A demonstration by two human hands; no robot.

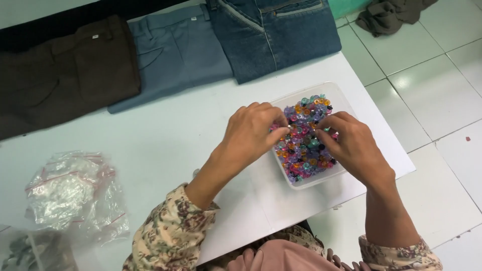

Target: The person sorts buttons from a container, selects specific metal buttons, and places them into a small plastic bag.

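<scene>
A clear plastic tub [335, 94] near the right edge of the white table [165, 135] holds several small translucent buttons [306, 150] in pink, purple, orange and teal. Both hands reach into it. My left hand [251, 135] hovers over the tub's left side with its fingertips pinched among the buttons. My right hand [351, 145] covers the tub's right side, fingers curled down onto the pile. What each fingertip pinches is too small to tell.
Three folded trousers lie along the far edge: dark brown [65, 70], grey-blue [175, 50], blue denim [276, 30]. Crumpled clear zip bags [73, 193] sit at the near left. Tiled floor [442, 90] with a dark cloth [386, 15] lies to the right.
</scene>
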